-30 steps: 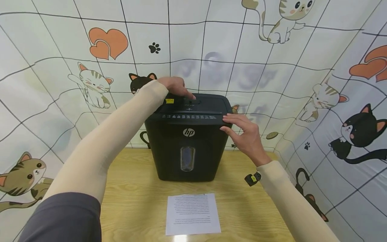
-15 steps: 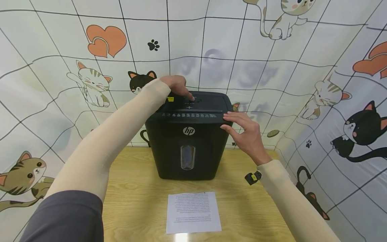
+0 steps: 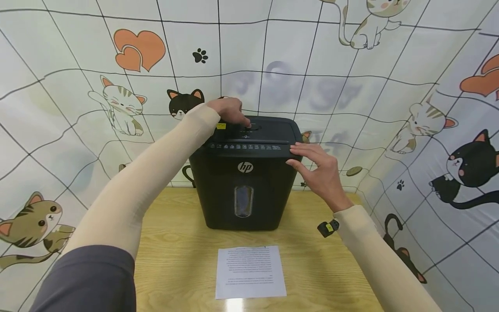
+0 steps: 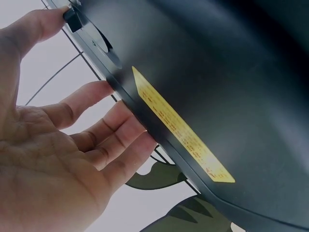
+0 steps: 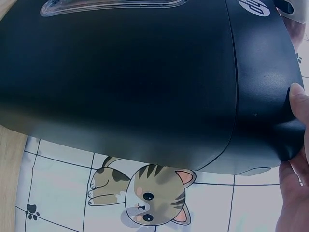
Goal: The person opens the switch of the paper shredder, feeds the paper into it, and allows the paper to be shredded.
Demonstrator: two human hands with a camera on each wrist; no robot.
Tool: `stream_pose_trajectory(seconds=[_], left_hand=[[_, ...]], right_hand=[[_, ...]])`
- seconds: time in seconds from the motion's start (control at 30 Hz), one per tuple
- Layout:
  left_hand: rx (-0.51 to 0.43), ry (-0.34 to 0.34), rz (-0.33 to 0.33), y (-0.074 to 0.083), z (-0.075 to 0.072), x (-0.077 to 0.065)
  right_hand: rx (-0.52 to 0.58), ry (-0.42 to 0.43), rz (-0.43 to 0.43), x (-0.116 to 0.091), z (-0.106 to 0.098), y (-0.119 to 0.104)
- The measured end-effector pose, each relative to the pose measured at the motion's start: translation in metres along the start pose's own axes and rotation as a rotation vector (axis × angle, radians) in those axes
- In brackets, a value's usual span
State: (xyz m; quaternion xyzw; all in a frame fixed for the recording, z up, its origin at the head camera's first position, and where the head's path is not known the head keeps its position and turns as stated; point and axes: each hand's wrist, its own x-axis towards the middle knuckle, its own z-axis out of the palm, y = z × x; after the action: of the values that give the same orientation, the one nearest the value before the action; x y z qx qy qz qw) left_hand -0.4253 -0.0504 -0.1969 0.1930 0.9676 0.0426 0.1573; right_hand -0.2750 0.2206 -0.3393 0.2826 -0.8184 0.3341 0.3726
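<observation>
A black HP paper shredder [image 3: 218,190] stands upright on the wooden table, a clear window [image 3: 243,201] in its front. My left hand [image 3: 230,111] reaches over its top. In the left wrist view the thumb [image 4: 46,25] touches a small black switch [image 4: 72,20], and the slightly bent fingers rest their tips along the lid's edge beside a yellow label [image 4: 181,126]. My right hand [image 3: 322,173] holds the lid's front right corner, fingertips on top and thumb against the front. Part of that hand lies outside the right wrist view.
A printed sheet of paper [image 3: 251,273] lies flat on the wooden table [image 3: 171,260] in front of the shredder. Cat-patterned cloth [image 3: 335,56] hangs behind and to both sides. A small black device [image 3: 327,228] sits at the right wrist.
The head view has tilted slightly, so the scene sits a little higher. Both hands keep their places on the shredder, and the sheet has not moved.
</observation>
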Motion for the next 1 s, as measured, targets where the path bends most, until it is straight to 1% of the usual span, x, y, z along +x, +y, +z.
stream_pose_trajectory(seconds=[0.17, 0.37, 0.47, 0.7, 0.87, 1.0], left_hand=[[-0.002, -0.005, 0.017, 0.0, 0.001, -0.001], [-0.027, 0.031, 0.062, -0.008, 0.005, 0.003], [-0.042, 0.02, 0.059, -0.009, 0.005, 0.0], [-0.013, -0.005, 0.039, -0.007, 0.001, -0.006], [-0.048, -0.014, 0.024, -0.007, 0.001, -0.009], [-0.025, -0.017, 0.04, -0.008, 0.0, -0.011]], right_hand=[[0.006, -0.01, 0.013, 0.0, -0.001, -0.001], [0.002, -0.007, 0.008, 0.0, -0.002, 0.0], [0.002, -0.006, -0.002, 0.001, -0.002, 0.0], [-0.011, -0.014, -0.004, 0.002, -0.002, -0.002], [-0.022, -0.018, -0.006, 0.0, -0.003, -0.003], [-0.032, -0.022, -0.006, 0.0, -0.003, -0.003]])
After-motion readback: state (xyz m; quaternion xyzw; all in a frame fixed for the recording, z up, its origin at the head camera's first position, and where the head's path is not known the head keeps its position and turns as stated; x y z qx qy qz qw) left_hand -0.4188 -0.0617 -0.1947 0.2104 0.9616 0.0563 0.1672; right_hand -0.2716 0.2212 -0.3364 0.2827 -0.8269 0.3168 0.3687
